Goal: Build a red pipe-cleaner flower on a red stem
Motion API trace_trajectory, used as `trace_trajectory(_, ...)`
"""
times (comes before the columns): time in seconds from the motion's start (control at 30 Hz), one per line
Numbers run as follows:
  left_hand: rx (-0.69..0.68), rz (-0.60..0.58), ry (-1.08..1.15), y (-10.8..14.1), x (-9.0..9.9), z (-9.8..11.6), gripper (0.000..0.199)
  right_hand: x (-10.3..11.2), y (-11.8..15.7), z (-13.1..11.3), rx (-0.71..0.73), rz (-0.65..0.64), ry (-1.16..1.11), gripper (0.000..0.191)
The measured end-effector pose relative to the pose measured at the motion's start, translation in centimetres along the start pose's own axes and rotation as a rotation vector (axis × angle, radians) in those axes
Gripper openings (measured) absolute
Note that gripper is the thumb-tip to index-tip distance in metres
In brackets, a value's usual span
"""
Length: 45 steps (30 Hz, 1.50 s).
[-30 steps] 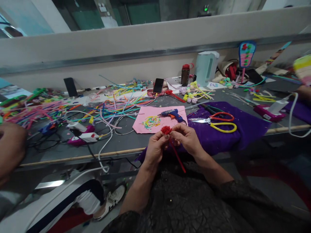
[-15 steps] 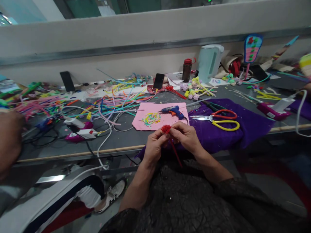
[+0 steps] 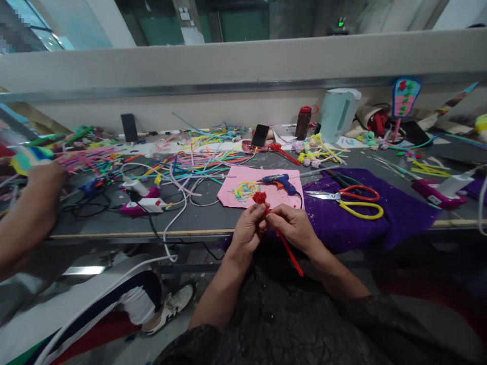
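Note:
A red pipe-cleaner flower [image 3: 259, 197] with a long red stem is held between my two hands, near the table's front edge. My left hand [image 3: 250, 223] pinches it just under the bloom. My right hand [image 3: 291, 223] grips the stem a little lower, and the stem's free end slants down to the right. Behind the flower lies a pink sheet [image 3: 228, 190] bearing a blue glue gun [image 3: 279, 182] and a small heap of cut coloured pieces [image 3: 246, 191]. To the right, scissors [image 3: 350, 200] with one red and one yellow handle rest on a purple cloth [image 3: 399, 213].
Many loose pipe cleaners [image 3: 198, 159] spread across the left of the table. Power strips [image 3: 142, 206] and white cables lie nearer. A kettle [image 3: 338, 114], a bottle [image 3: 303, 123] and a phone [image 3: 261, 135] stand at the back. A co-worker's hand [image 3: 43, 187] is at the left.
My right hand has shifted from beside the bloom down onto the stem. The flower now stands more exposed above my left fingers, and the stem's end has swung right. The view has tilted up slightly.

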<state>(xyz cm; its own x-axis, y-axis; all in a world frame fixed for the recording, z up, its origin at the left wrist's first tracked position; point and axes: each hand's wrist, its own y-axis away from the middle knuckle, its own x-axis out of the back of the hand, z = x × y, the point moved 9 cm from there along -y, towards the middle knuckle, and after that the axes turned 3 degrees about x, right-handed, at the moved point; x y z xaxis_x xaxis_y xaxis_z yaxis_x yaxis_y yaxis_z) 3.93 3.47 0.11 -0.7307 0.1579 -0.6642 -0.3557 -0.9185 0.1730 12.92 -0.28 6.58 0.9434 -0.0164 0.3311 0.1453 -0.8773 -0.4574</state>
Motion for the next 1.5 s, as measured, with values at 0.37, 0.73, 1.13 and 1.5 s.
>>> trace_trajectory(0.37,-0.016,-0.078,-0.045,0.2,-1.3,0.1,0.038,1.3,-0.8,0.8,-0.068,0.090,-0.081,0.021)
trace_trajectory(0.73,-0.010,-0.067,-0.026,-0.1,-1.4,0.2,0.027,-0.8,-0.2,3.1,-0.320,-0.057,-0.534,0.024)
trace_trajectory(1.13,-0.037,-0.033,-0.007,-0.2,-0.8,0.1,0.027,-2.6,0.4,3.4,-0.370,-0.182,-0.689,0.023)
trace_trajectory(1.5,-0.129,0.029,0.039,-0.1,-0.2,0.8,0.026,-3.2,0.6,3.4,-0.348,-0.170,-0.581,0.025)
